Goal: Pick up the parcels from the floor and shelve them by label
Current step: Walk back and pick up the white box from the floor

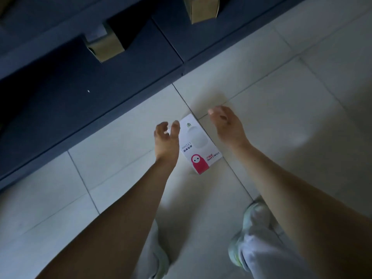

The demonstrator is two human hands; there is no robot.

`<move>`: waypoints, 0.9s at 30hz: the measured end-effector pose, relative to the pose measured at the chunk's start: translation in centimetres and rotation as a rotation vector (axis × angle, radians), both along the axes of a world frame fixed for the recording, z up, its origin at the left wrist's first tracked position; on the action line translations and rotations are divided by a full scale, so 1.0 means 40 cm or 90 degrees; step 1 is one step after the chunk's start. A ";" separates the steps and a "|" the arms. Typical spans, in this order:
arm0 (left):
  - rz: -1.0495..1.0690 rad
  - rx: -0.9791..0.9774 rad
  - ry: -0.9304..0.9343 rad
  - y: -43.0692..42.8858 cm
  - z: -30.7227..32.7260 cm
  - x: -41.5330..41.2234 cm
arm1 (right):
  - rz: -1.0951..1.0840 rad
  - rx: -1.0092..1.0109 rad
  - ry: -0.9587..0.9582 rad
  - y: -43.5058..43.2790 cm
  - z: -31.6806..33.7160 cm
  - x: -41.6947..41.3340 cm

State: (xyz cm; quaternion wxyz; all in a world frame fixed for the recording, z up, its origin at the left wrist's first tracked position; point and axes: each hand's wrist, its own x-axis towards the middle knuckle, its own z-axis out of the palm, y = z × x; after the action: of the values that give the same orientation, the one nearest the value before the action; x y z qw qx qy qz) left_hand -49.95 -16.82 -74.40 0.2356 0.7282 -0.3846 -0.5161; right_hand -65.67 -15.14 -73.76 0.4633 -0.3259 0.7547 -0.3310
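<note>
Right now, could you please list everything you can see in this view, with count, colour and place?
White box: one, white with a pink figure and a bulb picture, flat on the floor between the hands.
Cardboard parcels: two, brown; one on the dark shelf at upper left, one at the top edge.
Shelf unit: one, dark blue-grey, across the upper left.
Floor: pale tiles with grey joints.
Shoes: two, pale; the right is clearer, the left mostly hidden.
Left hand: open, beside the box's left edge.
Right hand: open, by the box's right side.
</note>
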 end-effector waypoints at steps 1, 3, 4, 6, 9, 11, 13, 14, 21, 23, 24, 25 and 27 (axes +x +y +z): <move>0.006 0.051 0.002 0.005 -0.057 -0.003 | 0.009 0.021 0.000 0.009 -0.059 -0.001; 0.025 0.159 0.011 0.016 -0.158 -0.012 | 0.025 0.075 -0.013 0.025 -0.166 0.002; 0.035 0.205 0.014 0.020 -0.199 -0.015 | 0.035 0.111 -0.017 0.031 -0.213 0.004; 0.043 0.264 0.020 0.021 -0.267 -0.016 | 0.063 0.166 -0.008 0.035 -0.294 0.006; 0.041 0.308 0.077 0.014 -0.336 -0.016 | 0.077 0.215 -0.050 0.023 -0.374 0.010; 0.023 0.323 0.127 0.005 -0.352 -0.021 | 0.094 0.227 -0.065 0.012 -0.401 0.020; 0.005 0.299 0.142 -0.012 -0.340 -0.037 | 0.105 0.213 -0.032 -0.001 -0.404 0.026; -0.004 0.280 0.133 -0.024 -0.323 -0.046 | 0.095 0.210 -0.016 -0.008 -0.391 0.026; -0.075 0.169 0.119 -0.093 -0.023 -0.107 | -0.084 0.113 0.010 -0.042 -0.075 -0.035; -0.076 0.136 0.124 -0.098 0.107 -0.131 | -0.129 0.087 0.013 -0.050 0.057 -0.050; -0.077 0.120 0.125 -0.101 0.175 -0.143 | -0.141 0.077 0.019 -0.052 0.128 -0.056; -0.077 0.106 0.129 -0.104 0.244 -0.154 | -0.143 0.065 0.025 -0.054 0.203 -0.063; -0.076 0.078 0.141 -0.112 0.388 -0.178 | -0.141 0.045 0.034 -0.054 0.357 -0.078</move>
State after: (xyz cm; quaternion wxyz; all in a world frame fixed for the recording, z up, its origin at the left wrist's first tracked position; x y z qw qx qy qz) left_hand -57.06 -21.30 -58.90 0.2008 0.6558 -0.3666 -0.6286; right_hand -68.77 -17.30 -59.47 0.4150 -0.2327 0.8091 -0.3450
